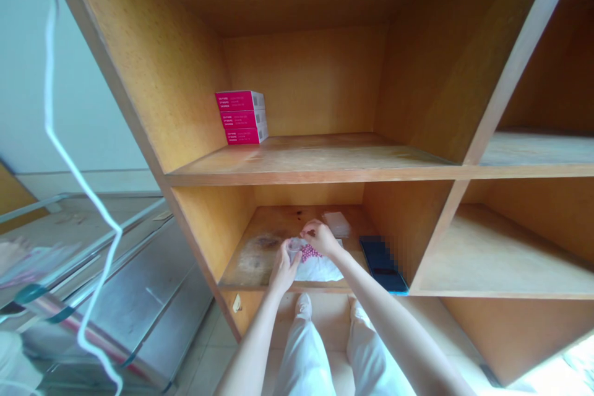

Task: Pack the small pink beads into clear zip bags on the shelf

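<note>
In the lower compartment, my left hand (283, 267) is closed around a small clear plastic container (293, 249), possibly a bag or a cup. My right hand (318, 237) hovers at its right rim with the fingertips pinched together. Whatever is between those fingertips is too small to make out. Just below the right hand, a heap of small pink-red pellets (309, 252) lies on a crumpled white sheet or bag (320, 269). Behind the right hand rests a flat stack of clear plastic bags (337, 224).
A dark flat phone or tablet (383, 265) lies to the right. Three pink boxes (241, 117) are stacked on the shelf above, whose front edge (315, 176) overhangs the work. Left of the cabinet stand a metal cart (139, 284) and a hanging white cable (69, 164).
</note>
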`<state>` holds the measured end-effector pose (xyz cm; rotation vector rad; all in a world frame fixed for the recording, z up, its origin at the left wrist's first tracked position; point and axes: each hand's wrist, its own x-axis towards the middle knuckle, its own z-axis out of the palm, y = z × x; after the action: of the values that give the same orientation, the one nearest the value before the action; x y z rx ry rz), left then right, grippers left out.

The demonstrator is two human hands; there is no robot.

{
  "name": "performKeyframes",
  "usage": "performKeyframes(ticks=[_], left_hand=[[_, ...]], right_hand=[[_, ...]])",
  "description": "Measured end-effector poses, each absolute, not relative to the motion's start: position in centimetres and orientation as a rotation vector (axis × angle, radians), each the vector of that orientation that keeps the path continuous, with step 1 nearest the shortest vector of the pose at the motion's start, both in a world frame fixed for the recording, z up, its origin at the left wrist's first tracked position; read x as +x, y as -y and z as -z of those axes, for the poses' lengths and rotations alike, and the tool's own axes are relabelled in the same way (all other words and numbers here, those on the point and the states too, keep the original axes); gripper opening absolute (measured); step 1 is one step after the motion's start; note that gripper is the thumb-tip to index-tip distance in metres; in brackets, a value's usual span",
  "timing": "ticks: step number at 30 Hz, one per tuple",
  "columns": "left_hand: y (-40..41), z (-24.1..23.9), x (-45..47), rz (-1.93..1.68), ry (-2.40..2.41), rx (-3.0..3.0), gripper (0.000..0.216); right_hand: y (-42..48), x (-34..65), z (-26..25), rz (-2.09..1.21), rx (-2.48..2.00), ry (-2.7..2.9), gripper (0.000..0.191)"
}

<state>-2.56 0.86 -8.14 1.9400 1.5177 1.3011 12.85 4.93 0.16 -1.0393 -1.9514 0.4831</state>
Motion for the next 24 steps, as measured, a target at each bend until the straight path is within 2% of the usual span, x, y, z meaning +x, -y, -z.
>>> performKeyframes(ticks=[5,10,14,24], left_hand=[[-0.9,8.1,-2.6,-1.278,-1.509,1.965,0.048],[-0.9,8.3,-2.5,-1.28,-1.521,1.972,0.047],[-0.9,8.2,-2.4,-1.309,-1.521,1.983,0.046],[-0.8,7.9,-2.5,-1.3,-1.522,1.957,0.045]], right_hand=[[-4.8,11.8,0.4,-0.479,-1.067,2.094,0.011],[-5.3,12.7,0.6,-0.574,-0.96,2.104,0.028],[-6.3,14.8,1.2,-0.616,-1.139,1.94,0.024],[-7.0,17.0,4.9,-0.495,-1.503,2.078,0.025]])
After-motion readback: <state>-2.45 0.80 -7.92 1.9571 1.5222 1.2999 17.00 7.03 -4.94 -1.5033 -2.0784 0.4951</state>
